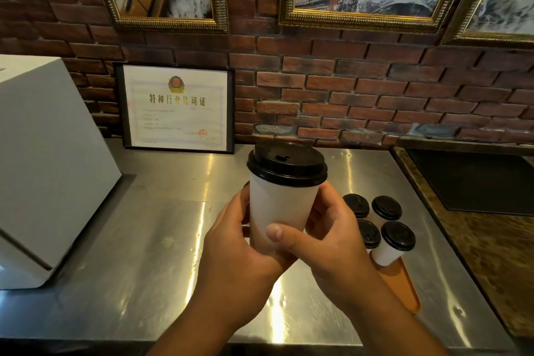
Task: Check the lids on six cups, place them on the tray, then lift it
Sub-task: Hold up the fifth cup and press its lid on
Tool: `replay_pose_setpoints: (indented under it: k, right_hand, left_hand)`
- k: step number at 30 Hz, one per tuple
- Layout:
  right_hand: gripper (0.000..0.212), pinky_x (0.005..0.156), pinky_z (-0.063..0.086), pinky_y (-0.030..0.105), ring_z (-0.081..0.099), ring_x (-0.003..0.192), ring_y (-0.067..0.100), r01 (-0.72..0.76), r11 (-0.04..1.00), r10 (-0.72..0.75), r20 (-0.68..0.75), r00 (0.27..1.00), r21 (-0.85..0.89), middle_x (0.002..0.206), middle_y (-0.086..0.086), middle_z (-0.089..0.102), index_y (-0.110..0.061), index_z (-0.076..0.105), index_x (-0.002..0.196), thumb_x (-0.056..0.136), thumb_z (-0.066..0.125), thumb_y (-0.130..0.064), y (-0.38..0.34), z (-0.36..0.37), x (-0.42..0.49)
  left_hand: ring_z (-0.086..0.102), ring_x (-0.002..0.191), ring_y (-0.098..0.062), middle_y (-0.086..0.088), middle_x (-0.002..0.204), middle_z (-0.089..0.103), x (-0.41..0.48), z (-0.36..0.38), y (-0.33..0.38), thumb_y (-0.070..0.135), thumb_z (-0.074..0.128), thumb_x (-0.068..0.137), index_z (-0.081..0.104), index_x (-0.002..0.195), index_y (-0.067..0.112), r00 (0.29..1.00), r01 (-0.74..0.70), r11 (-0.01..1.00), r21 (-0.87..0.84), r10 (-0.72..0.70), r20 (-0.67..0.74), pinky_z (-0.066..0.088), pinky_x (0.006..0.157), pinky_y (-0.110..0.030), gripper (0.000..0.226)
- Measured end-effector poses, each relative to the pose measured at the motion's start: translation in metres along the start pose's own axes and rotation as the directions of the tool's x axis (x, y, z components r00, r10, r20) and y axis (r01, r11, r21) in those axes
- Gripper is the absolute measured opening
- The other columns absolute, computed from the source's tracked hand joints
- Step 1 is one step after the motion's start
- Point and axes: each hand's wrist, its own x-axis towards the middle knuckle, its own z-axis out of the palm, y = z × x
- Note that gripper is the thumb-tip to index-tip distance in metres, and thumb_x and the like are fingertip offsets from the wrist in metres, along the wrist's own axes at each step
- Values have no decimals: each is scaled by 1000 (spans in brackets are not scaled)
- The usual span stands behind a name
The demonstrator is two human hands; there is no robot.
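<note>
— Head camera on you: what's in your hands?

— A white paper cup (277,211) with a black lid (287,163). I hold it upright above the steel counter (144,240), right in front of me, mid-view. The lid sits level on the rim.

— How are you holding it?

— With both hands. My left hand (239,254) curls round its left side and lower end. The fingers go behind the cup, and only one fingertip peeks out near the lid. My right hand (332,240) wraps the right side, with the thumb (277,233) laid flat across the front wall.

— And the rest?

— Four more lidded cups (398,235) stand close together to my right, beyond my right hand. An orange tray (404,286) shows under the nearest one. Whether all four stand on it I cannot tell, because my hand hides that part.

— Anything else around?

— A white box (43,167) on the counter's left, and a framed certificate (177,108) leaning against the brick wall (375,89).
</note>
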Motion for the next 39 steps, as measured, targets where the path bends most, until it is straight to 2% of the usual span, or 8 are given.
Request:
replay_pose_setpoints:
  k: [3, 6, 10, 14, 19, 26, 32, 39]
  right_hand:
    - [81, 89, 64, 35, 70, 115, 14, 11, 1000, -11, -2, 1000, 9, 121, -14, 72, -36, 58, 135, 62, 92, -35, -1, -2, 0]
    - [79, 84, 64, 29, 70, 113, 11, 37, 999, -37, -23, 999, 5, 119, -13, 73, -34, 60, 133, 62, 93, -24, 1, -3, -1]
    - [79, 80, 62, 23, 68, 112, 5, 38, 999, -38, -22, 999, -6, 118, -18, 72, -41, 58, 129, 62, 91, -17, 3, -2, -1]
    - [81, 82, 62, 24, 67, 115, 6, 21, 1000, -21, 23, 1000, -14, 119, -20, 71, -43, 54, 134, 65, 89, -19, 1, -2, -1]
    - [79, 82, 62, 24, 69, 114, 9, 60, 998, -60, 8, 998, -1, 119, -14, 73, -31, 58, 135, 65, 89, -12, 1, -5, -2]
    - [81, 82, 62, 24, 68, 114, 7, 45, 999, -45, 41, 998, 5, 120, -17, 71, -36, 55, 135, 65, 88, -13, -1, -6, -1]
    - [81, 82, 62, 23, 69, 115, 9, 72, 997, -72, 5, 997, 4, 119, -14, 73, -36, 59, 130, 61, 91, -9, 0, -7, 0]
    - [85, 87, 62, 25, 67, 116, 7, 59, 998, -58, 32, 998, -20, 121, -18, 71, -42, 55, 133, 60, 89, -13, 3, -6, 1]
  left_hand:
    - [58, 111, 12, 41, 120, 58, -1, 0, 2, 74, 76, 57, 35, 119, 83, 1000, -8, 1000, -18, 8, 11, 53, 70, -4, 74]
    - [55, 111, 17, 45, 119, 56, -2, 2, 2, 74, 75, 55, 34, 118, 84, 1000, -6, 1000, -20, 7, 12, 46, 65, 2, 76]
    - [59, 108, 12, 48, 118, 56, -3, 3, -1, 64, 81, 62, 35, 117, 85, 1000, -8, 1000, 7, 8, 5, 46, 67, 2, 75]
    - [64, 108, 4, 47, 120, 57, -3, 1, -1, 79, 76, 61, 40, 118, 81, 1000, -18, 1000, 14, 19, -14, 48, 73, 1, 68]
    - [56, 116, 13, 41, 124, 59, -3, 1, -1, 78, 75, 57, 38, 124, 80, 999, -34, 999, -4, 34, 1, 47, 72, 1, 77]
    - [54, 112, 21, 52, 119, 55, -1, 1, -2, 81, 71, 56, 36, 119, 86, 999, -35, 999, 4, 35, -13, 41, 67, 5, 72]
    - [56, 119, 13, 37, 128, 59, -3, 3, -4, 73, 79, 57, 40, 132, 73, 999, -46, 999, 5, 46, 25, 44, 73, 3, 85]
    - [52, 117, 22, 52, 121, 54, 0, 6, -3, 75, 78, 59, 36, 121, 85, 999, -42, 999, -2, 42, -2, 38, 70, 7, 76]
